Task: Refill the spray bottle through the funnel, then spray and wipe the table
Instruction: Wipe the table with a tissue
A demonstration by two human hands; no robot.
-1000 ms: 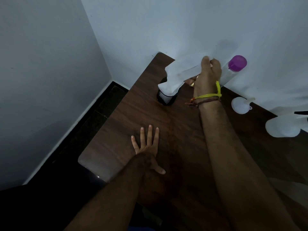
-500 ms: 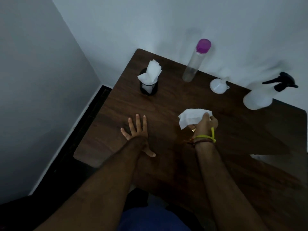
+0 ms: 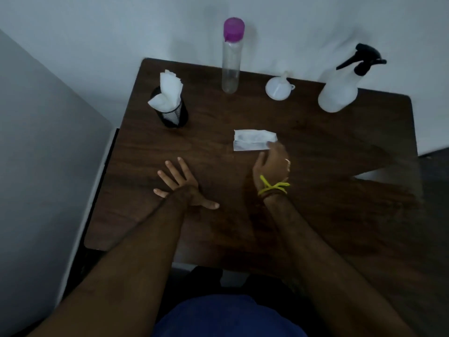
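A white tissue lies flat on the dark wooden table, near its middle. My right hand, with a yellow band at the wrist, has its fingertips on the tissue's right corner, thumb spread apart. My left hand rests flat on the table with fingers splayed, holding nothing. The white spray bottle with a black trigger head stands at the back right. A white funnel lies mouth-down to its left. A tall clear bottle with a purple cap stands at the back by the wall.
A black mesh cup with several folded tissues stands at the back left. White walls close the table in at the back and left. A dark floor strip runs along the table's left edge.
My right hand pulled a tissue from the mesh cup, carried it toward me and laid it flat on the table. My left hand stayed put; the view tilted to show the whole table.
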